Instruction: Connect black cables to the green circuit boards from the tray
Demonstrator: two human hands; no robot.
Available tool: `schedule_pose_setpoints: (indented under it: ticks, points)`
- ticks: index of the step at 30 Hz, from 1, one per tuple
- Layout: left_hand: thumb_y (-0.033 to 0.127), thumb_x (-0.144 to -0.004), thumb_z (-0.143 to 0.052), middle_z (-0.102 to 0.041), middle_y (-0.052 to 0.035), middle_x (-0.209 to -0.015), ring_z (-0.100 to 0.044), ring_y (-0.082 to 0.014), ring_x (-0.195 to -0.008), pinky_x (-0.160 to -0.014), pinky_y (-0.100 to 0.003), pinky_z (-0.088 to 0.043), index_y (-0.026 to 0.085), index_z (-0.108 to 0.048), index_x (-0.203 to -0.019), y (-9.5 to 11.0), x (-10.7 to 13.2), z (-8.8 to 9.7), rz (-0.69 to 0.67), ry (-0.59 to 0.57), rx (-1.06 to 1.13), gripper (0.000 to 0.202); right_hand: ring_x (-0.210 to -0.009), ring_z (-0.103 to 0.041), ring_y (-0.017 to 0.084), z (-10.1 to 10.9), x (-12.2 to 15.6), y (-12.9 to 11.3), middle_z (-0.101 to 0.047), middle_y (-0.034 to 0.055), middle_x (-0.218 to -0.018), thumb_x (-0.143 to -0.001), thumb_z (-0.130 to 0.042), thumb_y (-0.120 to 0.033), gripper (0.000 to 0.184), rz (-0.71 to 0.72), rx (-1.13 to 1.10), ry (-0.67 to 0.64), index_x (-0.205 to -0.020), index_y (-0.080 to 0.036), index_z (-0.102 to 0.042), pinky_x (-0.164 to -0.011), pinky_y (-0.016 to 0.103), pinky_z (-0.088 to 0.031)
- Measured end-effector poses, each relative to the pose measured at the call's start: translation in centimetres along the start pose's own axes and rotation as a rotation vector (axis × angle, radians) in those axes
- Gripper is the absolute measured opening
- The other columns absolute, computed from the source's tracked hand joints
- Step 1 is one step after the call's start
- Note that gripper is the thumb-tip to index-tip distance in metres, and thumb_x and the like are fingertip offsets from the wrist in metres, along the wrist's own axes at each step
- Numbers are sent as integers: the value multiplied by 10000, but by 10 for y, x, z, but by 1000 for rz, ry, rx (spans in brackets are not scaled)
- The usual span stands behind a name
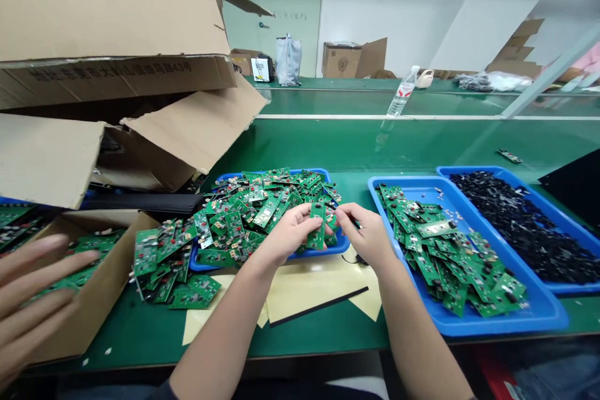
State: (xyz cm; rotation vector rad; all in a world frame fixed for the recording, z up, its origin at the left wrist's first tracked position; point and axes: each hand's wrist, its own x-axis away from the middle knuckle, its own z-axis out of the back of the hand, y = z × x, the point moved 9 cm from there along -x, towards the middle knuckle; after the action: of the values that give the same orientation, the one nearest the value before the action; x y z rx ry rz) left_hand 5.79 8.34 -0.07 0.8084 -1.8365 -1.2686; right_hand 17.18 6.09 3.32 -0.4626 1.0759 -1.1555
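Observation:
My left hand (288, 232) is closed around a small green circuit board (317, 227), held upright just in front of a blue tray (323, 248) heaped with similar boards. My right hand (368, 234) pinches something small and dark against the board's right edge; I cannot make out what it is. Both hands hover above yellowish paper sheets (304, 290) on the green bench.
A second blue tray (506, 319) of boards lies right of my hands, and a third (569, 225) holds small black parts. Open cardboard boxes (117, 62) stand at left. Another person's hand (32, 300) reaches over a box of boards at far left. A bottle (402, 92) stands behind.

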Motion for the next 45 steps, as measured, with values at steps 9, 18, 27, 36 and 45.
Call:
schedule_pose_setpoints:
  ticks: [9, 18, 27, 36, 45]
  points:
    - [111, -643, -421, -569, 36, -502, -551, -108, -483, -552, -220, -454, 164, -513, -740, -3, -6, 4, -55, 57, -56, 144, -562, -538, 141, -13, 3, -5, -619, 28, -653, -921, -386, -338, 313, 102, 220, -97, -746, -203, -608, -554, 251, -397]
    - [168, -728, -435, -586, 23, -530, -565, -112, -445, -550, -235, -453, 168, -485, -713, -16, -9, 1, 0, 25, 0, 51, -600, -570, 150, -18, 6, -4, -654, 48, -716, -928, -387, -314, 307, 149, 306, -102, -771, -201, -625, -595, 260, -402]
    - [200, -774, -428, -571, 20, -509, -568, -122, -432, -518, -235, -455, 150, -506, -788, -12, -8, 1, -20, 40, 22, 93, -583, -576, 145, -17, 6, -9, -641, 42, -670, -925, -410, -280, 304, 197, 353, -78, -729, -183, -621, -576, 255, -380]
    - [240, -809, -444, -575, 28, -502, -565, -112, -426, -531, -227, -463, 153, -490, -768, -14, -9, 1, -24, 44, 43, 107, -580, -588, 134, -14, 6, -14, -651, 32, -670, -932, -412, -271, 294, 267, 377, -27, -750, -175, -622, -564, 242, -398]
    - [353, -819, -493, -579, 32, -501, -561, -112, -431, -536, -235, -481, 173, -493, -713, -12, -10, 6, -63, 67, -32, 209, -582, -587, 133, -14, 7, -14, -660, 33, -683, -930, -421, -268, 279, 269, 386, -12, -762, -177, -624, -563, 241, -401]
